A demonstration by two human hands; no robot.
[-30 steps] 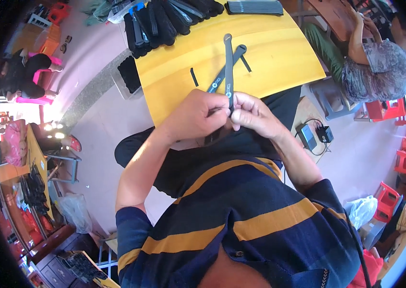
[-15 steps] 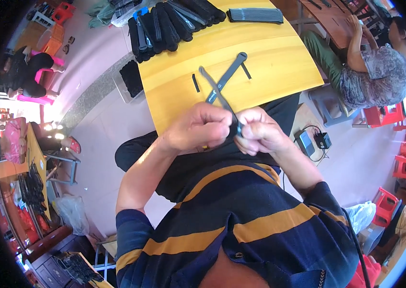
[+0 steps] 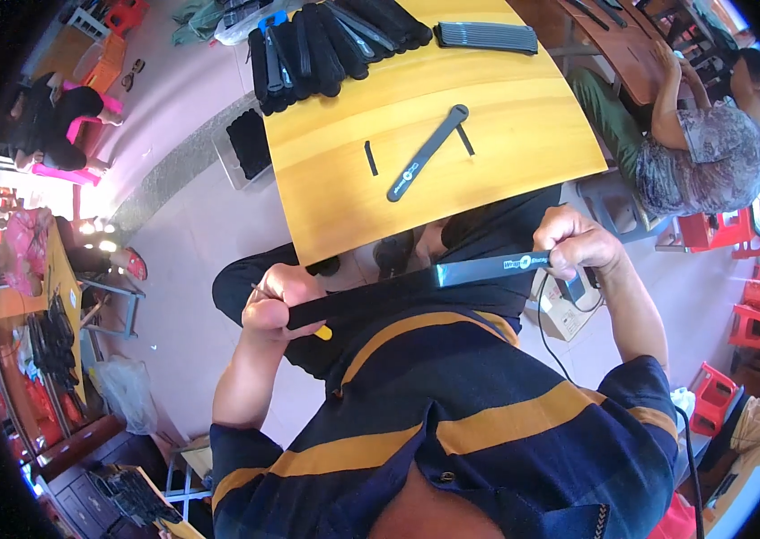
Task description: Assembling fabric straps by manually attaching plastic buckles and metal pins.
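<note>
A long black strap (image 3: 371,296) stretches between my two hands over my lap, in front of the table. My left hand (image 3: 283,301) is closed round its plain black end. A small yellow piece (image 3: 323,332) sticks out below that hand; what it belongs to is hidden. My right hand (image 3: 582,244) pinches the other end, next to a shiny grey printed section (image 3: 488,268). On the table lies a grey strap (image 3: 429,153) with rounded ends and a printed mark. Two short black strips (image 3: 371,158) lie on either side of it.
The yellow table (image 3: 335,216) bears a heap of black straps (image 3: 326,49) at its far left and a stack of grey straps (image 3: 486,37) at its far edge. A bin of black material (image 3: 248,144) stands left of it. A person (image 3: 708,148) sits at another table on the right.
My hands have moved from close together to wide apart, pulling the strap out straight between them. It no longer crosses above the grey strap on the table.
</note>
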